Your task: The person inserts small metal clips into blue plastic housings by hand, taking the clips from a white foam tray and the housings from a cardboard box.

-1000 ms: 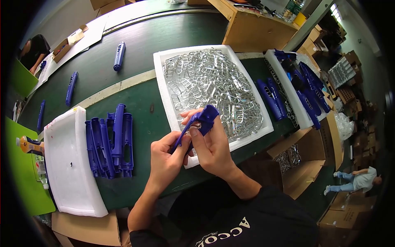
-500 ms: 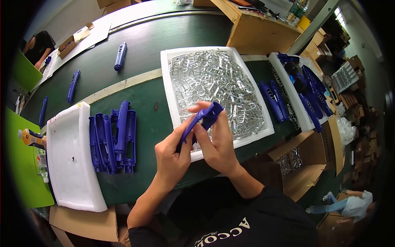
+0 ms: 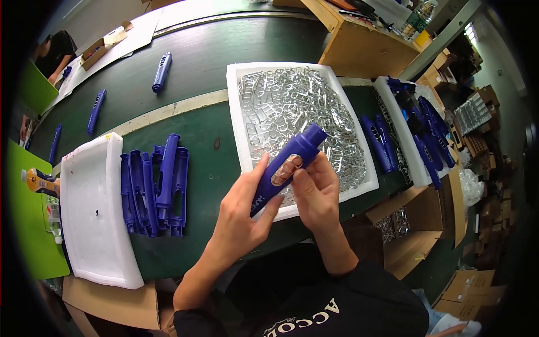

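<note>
A dark green table (image 3: 205, 194) is covered in part by two foam trays. The larger, a white tray (image 3: 236, 112), is filled with metal clips (image 3: 306, 104). To its left a second white foam tray (image 3: 95, 224) is placed, and just beside that one a group of blue shells (image 3: 167, 177) is laid side by side. Beyond the right edge of the clip tray, two blue pieces (image 3: 374, 147) are set down close together.

Between both hands, over the near part of the clip tray, a blue handle (image 3: 301, 147) is held at a slant, its narrower end pointed up and to the right. The left hand (image 3: 240, 206) is found partly closed: the lower end of the handle is gripped, with fingers laid along its left side and the thumb pressed from the right. The right hand (image 3: 317, 196) is found curled: its thumb is set against the handle near the opening, and its fingers are bent at the right side, their tips partly hidden. In the oval opening, a shiny metal insert (image 3: 287, 169) is seen.
</note>
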The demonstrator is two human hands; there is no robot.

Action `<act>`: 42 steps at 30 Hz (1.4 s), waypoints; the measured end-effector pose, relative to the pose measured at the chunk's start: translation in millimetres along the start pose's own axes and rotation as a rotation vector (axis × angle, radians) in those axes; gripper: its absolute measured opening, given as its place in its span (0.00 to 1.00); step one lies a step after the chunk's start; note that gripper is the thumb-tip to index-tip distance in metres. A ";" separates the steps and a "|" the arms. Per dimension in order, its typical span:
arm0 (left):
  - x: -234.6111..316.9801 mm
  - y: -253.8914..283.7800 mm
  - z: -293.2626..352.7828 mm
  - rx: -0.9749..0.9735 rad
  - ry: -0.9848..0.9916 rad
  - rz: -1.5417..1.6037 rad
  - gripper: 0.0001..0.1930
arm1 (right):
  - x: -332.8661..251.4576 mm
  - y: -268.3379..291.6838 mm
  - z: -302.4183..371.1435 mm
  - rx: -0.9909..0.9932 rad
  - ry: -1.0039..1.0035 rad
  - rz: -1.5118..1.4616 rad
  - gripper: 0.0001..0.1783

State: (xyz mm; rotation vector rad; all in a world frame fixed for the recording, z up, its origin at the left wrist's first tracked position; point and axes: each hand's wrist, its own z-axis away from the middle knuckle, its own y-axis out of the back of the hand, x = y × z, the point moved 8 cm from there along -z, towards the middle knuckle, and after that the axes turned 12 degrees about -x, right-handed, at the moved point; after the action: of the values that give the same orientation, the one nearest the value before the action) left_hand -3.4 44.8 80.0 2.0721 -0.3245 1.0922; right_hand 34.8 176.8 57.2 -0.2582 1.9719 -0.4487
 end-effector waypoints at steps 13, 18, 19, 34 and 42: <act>-7.8 -11.2 3.8 -0.091 0.119 0.386 0.38 | 9.2 3.0 -0.4 -0.159 -0.004 -0.312 0.13; -10.5 -8.6 3.9 -0.051 0.085 0.391 0.38 | 8.4 -5.4 -5.2 -0.181 -0.019 -0.336 0.14; -17.4 -7.2 5.5 -0.021 0.155 0.396 0.37 | 12.2 -4.0 -7.2 -0.085 -0.058 -0.258 0.15; -22.1 47.5 20.2 0.487 0.101 -0.138 0.44 | -27.1 -42.4 -146.9 -0.259 -0.206 0.754 0.27; -41.3 40.9 20.1 0.579 0.087 -0.229 0.27 | 142.1 -15.7 -340.0 -0.279 -0.549 1.186 0.21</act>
State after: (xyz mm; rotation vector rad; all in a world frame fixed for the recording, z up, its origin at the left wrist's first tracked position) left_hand -37.9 -2.5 61.1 2.4696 0.3061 1.2265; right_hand -333.6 176.0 76.4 0.5611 1.3242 0.6097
